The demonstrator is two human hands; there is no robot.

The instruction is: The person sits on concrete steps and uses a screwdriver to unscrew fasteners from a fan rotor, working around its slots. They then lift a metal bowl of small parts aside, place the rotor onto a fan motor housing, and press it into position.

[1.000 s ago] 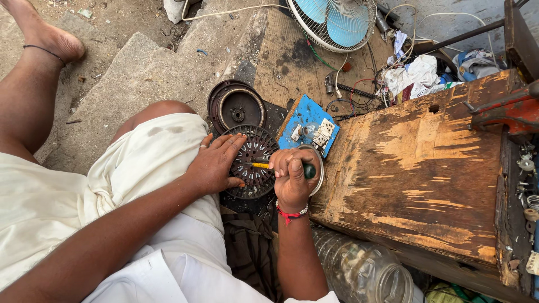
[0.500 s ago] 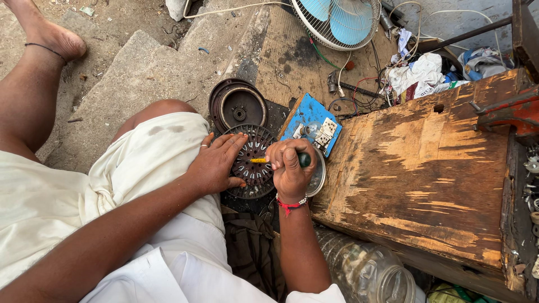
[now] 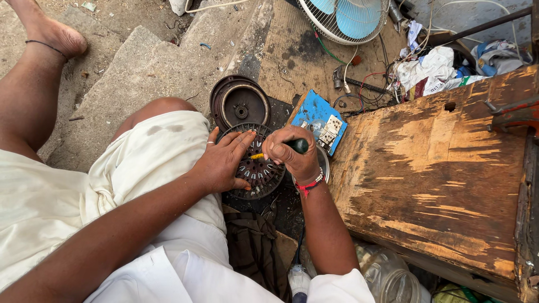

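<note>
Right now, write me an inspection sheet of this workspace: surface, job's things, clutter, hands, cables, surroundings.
Surface: worn wooden board on the ground, dark stains; rough stone slab beside it.
Job's things: round slotted metal core lying flat; dark round cover just behind it, apart from the hands.
Clutter: blue switch box, crumpled rags and paper, clear plastic jar.
Hands: left hand flat on the core's rim; right hand gripping a green-handled screwdriver, tip toward the core.
Cables: loose red, green and white wires near the fan.
Surroundings: fan with wire guard, scarred wooden bench, bare foot.
</note>
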